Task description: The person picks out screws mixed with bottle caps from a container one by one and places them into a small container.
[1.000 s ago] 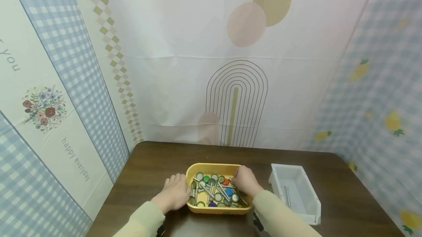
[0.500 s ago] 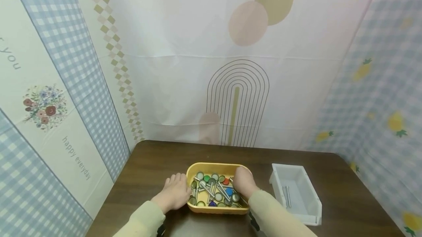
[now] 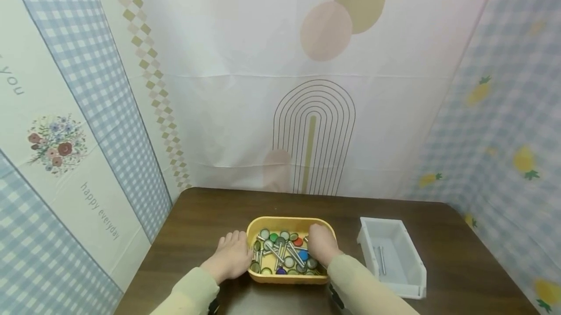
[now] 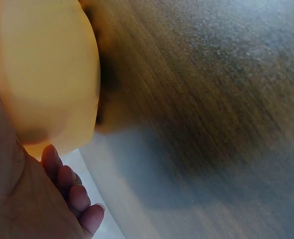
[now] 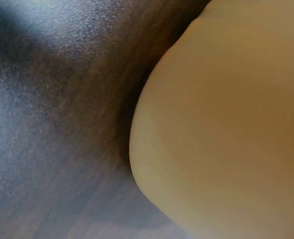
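A yellow bin (image 3: pixel 285 221) stands on the table, holding a mix of bottle caps (image 3: pixel 289 262) and long silver bolts (image 3: pixel 274 252). My left hand (image 3: pixel 234 254) rests against the bin's left side; the left wrist view shows its relaxed fingers (image 4: pixel 78 198) near the yellow wall (image 4: pixel 47 74). My right hand (image 3: pixel 322 243) reaches over the right rim into the bin, among the caps and bolts. Its fingertips are hidden, so what they hold does not show. In the right wrist view the bin's outer wall (image 5: pixel 221 124) fills much of the frame, without the fingers.
To the right stands a white open-front bin (image 3: pixel 405 256) with a silver bolt (image 3: pixel 382 260) lying in it. Both bins sit on a dark wooden table (image 3: pixel 210 208), and a patterned cloth (image 3: pixel 228 125) hangs behind its far edge.
My right hand has moved slightly left and deeper into the yellow bin. My left hand stays at the bin's left side.
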The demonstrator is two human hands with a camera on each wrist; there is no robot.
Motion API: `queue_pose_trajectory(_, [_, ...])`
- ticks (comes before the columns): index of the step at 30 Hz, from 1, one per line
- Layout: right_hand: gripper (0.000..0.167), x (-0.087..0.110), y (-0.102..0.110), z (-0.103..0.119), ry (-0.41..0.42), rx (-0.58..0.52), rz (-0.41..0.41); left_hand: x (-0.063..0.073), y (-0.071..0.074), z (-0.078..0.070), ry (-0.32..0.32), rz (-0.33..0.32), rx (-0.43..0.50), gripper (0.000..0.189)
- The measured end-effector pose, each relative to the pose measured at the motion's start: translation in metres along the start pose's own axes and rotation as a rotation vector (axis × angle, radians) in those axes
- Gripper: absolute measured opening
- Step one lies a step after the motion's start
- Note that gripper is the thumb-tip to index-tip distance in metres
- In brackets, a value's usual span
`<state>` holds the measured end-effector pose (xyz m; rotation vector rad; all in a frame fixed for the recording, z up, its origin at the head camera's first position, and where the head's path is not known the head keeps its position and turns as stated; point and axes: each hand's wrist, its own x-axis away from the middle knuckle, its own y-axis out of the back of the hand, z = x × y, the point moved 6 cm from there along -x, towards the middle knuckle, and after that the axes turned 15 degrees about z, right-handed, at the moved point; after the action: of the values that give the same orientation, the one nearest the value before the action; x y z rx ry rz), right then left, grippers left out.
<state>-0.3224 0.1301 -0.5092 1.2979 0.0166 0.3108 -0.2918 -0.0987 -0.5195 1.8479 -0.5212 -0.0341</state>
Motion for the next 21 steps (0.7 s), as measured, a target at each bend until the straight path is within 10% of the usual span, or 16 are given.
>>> queue_pose_trajectory(6, [0.018, 0.001, 0.0, -0.001, -0.011, -0.036, -0.007, 0.001, 0.001, -0.002, 0.015, 0.021, -0.012, 0.022])
queue_pose_trajectory(14, [0.044, 0.007, 0.006, -0.001, 0.054, -0.37, 0.061, 0.004, 0.003, 0.001, 0.01, 0.017, -0.009, 0.023])
queue_pose_trajectory(21, [0.008, 0.015, 0.007, -0.005, 0.098, -0.685, 0.165, 0.002, 0.003, 0.0, 0.005, 0.004, -0.018, 0.023])
